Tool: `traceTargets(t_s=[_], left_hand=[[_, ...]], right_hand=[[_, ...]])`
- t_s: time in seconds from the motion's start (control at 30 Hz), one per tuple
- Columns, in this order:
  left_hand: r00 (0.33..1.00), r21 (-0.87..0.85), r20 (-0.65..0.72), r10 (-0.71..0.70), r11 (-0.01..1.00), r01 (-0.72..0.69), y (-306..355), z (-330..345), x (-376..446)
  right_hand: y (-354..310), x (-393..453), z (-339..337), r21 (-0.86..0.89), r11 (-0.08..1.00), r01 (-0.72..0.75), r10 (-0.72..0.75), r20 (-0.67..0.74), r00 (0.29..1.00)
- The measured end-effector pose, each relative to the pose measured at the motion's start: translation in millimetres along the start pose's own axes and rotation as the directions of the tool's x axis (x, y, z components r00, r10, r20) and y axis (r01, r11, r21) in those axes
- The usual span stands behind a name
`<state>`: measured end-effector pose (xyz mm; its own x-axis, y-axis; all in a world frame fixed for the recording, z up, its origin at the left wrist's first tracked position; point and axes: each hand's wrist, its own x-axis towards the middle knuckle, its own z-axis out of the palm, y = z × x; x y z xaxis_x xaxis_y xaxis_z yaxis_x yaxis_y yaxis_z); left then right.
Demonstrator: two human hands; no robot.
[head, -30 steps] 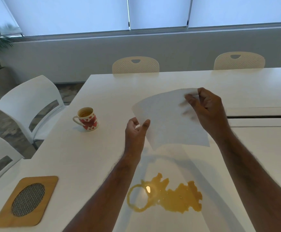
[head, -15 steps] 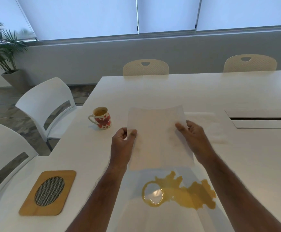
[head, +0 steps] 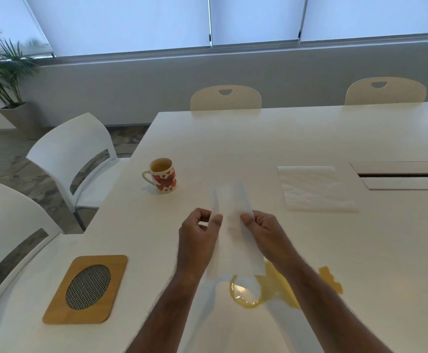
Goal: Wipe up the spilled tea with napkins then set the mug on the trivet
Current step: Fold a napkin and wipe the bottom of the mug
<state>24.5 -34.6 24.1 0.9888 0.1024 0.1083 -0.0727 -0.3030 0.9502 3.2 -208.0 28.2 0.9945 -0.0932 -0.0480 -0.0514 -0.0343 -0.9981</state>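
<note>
A white napkin (head: 234, 225), folded lengthwise into a narrow strip, hangs above the white table (head: 233, 149). My left hand (head: 199, 238) pinches its left edge and my right hand (head: 266, 233) pinches its right edge. Just below it lies a yellow tea spill (head: 274, 289), partly hidden by my right forearm and the napkin's lower end. The mug (head: 162, 175), white with red hearts and tea inside, stands upright to the upper left of my hands. A wooden trivet (head: 87, 289) with an oval mesh centre lies at the near left.
A second white napkin (head: 314, 188) lies flat to the right of my hands. A cable slot (head: 401, 174) is set into the table at far right. White chairs (head: 73, 151) stand along the left edge, beige chairs (head: 225, 98) at the far side.
My hands came closer together and the open napkin folded into a narrow strip, lowered toward the spill. The view shifted, showing the second napkin on the table.
</note>
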Motion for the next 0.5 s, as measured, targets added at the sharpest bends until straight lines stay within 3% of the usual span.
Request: traceTargets(t_s=[0.5], left_hand=[[0.991, -0.050, 0.114, 0.069, 0.997, -0.064, 8.0, 11.1, -9.2]], right_hand=[[-3.6, -3.6, 26.7, 0.288, 0.955, -0.073, 0.040, 0.120, 0.992]])
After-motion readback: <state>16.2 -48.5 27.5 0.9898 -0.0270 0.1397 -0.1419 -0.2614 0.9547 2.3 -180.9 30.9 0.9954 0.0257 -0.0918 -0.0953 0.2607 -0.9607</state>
